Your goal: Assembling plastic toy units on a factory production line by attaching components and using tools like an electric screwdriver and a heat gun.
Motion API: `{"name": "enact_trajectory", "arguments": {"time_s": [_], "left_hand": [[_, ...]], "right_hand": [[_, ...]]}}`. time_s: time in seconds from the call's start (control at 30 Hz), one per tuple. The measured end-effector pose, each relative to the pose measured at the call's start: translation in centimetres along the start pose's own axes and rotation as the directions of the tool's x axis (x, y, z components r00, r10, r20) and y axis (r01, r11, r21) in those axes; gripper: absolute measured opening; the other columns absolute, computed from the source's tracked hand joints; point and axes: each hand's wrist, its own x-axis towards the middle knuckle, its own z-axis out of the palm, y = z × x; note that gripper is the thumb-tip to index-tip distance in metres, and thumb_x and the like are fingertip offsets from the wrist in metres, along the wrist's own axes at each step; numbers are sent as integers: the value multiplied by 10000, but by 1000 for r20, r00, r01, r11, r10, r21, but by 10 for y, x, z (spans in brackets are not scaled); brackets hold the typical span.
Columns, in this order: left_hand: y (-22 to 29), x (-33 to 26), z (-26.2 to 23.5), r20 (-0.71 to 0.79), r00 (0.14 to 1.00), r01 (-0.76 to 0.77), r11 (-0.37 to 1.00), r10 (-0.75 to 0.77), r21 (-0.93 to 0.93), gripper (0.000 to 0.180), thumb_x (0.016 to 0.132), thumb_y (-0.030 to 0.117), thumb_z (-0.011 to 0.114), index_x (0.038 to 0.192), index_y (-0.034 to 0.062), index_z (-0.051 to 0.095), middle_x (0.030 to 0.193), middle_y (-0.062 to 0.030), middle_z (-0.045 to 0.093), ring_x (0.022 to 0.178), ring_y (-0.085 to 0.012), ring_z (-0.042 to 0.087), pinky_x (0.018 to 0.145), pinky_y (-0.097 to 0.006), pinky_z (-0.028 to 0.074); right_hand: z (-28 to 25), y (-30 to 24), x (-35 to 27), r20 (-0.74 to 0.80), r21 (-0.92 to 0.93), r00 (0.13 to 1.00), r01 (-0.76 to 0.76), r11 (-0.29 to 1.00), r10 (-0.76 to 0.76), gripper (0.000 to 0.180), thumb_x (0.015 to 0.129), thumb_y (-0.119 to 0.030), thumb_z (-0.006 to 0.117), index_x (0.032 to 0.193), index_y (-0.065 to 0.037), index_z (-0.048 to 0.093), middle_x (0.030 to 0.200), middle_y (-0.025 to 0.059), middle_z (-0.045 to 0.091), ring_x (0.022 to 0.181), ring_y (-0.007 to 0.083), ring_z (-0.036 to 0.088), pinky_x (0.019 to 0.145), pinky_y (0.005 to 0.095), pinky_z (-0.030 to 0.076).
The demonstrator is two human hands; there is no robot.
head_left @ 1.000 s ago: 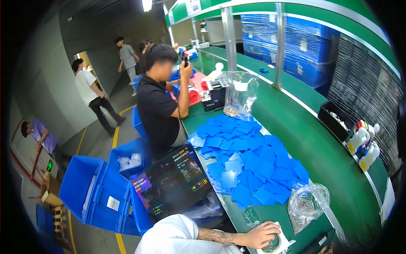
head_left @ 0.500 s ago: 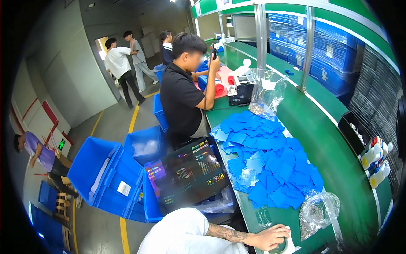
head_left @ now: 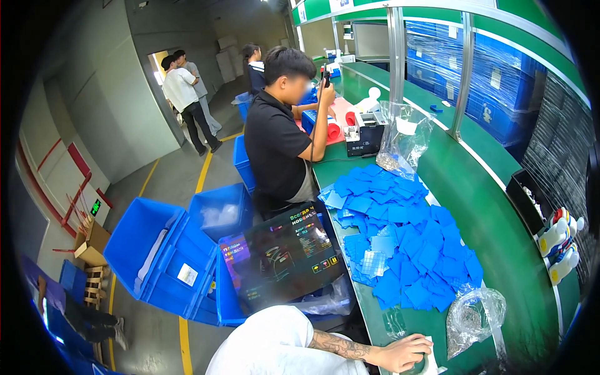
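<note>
My left hand (head_left: 405, 354) reaches in at the lower edge from a white sleeve (head_left: 269, 344), its tattooed forearm (head_left: 340, 345) lying over the table edge. Its fingers curl around a white ring-like thing (head_left: 430, 361), partly cut off by the picture's edge; I cannot make out its exact kind. Beside it lies a clear plastic bag (head_left: 465, 322) of small metallic pieces. Farther up spreads a big heap of flat blue square pieces (head_left: 412, 250), with a few clear gridded sheets (head_left: 374, 263) among them. My right hand is out of view.
The green table (head_left: 494, 244) runs away from me. A co-worker in black (head_left: 278, 137) sits farther along, holding a corded tool, near a black machine (head_left: 364, 139) and another clear bag (head_left: 400, 147). Blue bins (head_left: 147, 250) and a dark printed sheet (head_left: 281, 259) stand left; bottles (head_left: 562, 250) line the right.
The whole view has shifted slightly to the right. My left hand stays at the white thing, its fingers only slightly moved. In the background, people walking have changed position.
</note>
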Motion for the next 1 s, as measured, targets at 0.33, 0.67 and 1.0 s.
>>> {"name": "enact_trajectory", "arguments": {"time_s": [0.33, 0.67, 1.0], "left_hand": [[1, -7, 5, -33, 999, 4, 999, -6, -48, 177, 757, 266, 521, 852, 118, 534, 1149, -62, 509, 1152, -263, 425, 994, -467, 276], [24, 13, -35, -1, 999, -43, 998, 43, -42, 155, 696, 70, 596, 829, 30, 527, 1172, -135, 509, 1196, -308, 444, 984, -516, 327], [33, 16, -53, 28, 1000, 4, 1000, -4, -5, 100, 698, 62, 590, 796, 62, 567, 1147, -92, 546, 1179, -280, 466, 968, -494, 346]], "right_hand": [[4, 13, -5, -24, -73, 996, 85, 994, -87, 305, 736, -113, 594, 992, 50, 633, 946, 232, 640, 876, 375, 610, 814, 412, 478], [29, 76, -10, 3, 2, 1000, -21, 1000, 21, 346, 778, -82, 554, 1105, 30, 573, 1140, 191, 579, 1053, 341, 537, 927, 396, 408], [6, 9, -16, -1, -1, 997, -75, 997, 75, 348, 748, 3, 558, 1096, 8, 564, 1185, 158, 567, 1101, 319, 507, 952, 391, 385]]}}
